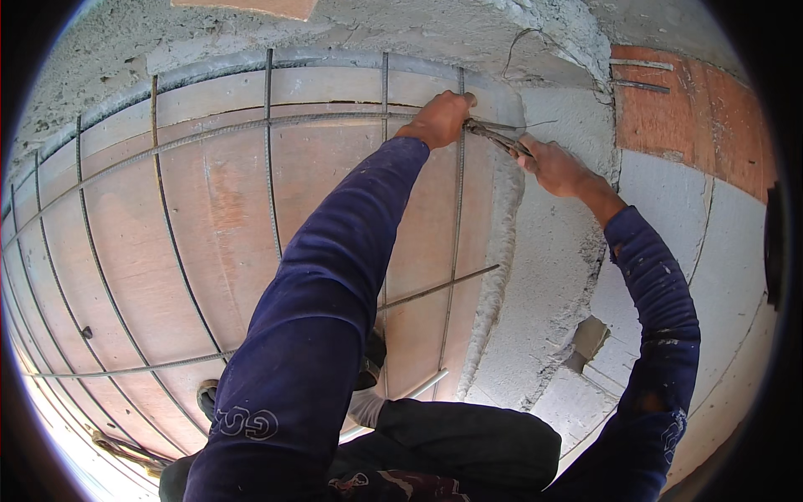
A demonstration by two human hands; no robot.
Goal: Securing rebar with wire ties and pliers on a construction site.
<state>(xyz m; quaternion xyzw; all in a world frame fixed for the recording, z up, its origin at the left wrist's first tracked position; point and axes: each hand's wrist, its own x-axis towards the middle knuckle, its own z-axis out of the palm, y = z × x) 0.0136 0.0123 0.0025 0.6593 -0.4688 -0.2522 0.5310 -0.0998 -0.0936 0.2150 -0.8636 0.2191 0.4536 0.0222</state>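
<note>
My left hand (441, 120) is closed at the crossing of a vertical steel bar (458, 201) and a horizontal bar (318, 117), near the upper middle of the view; exactly what its fingers grip is too small to make out. My right hand (559, 167) is wrapped round the handles of metal pliers (498, 138), whose jaws are at that crossing beside my left hand. A thin tie wire (539, 123) sticks out to the right from there. The bars form a grid over pinkish plywood boards (326, 197).
Rough concrete (393, 29) borders the top; a concrete strip (539, 268) runs down the right, beside white boards (723, 276) and orange plywood (703, 109). A short loose-looking bar (443, 281) crosses lower down. My bent leg (468, 443) is at the bottom. Tangled items (130, 452) lie at lower left.
</note>
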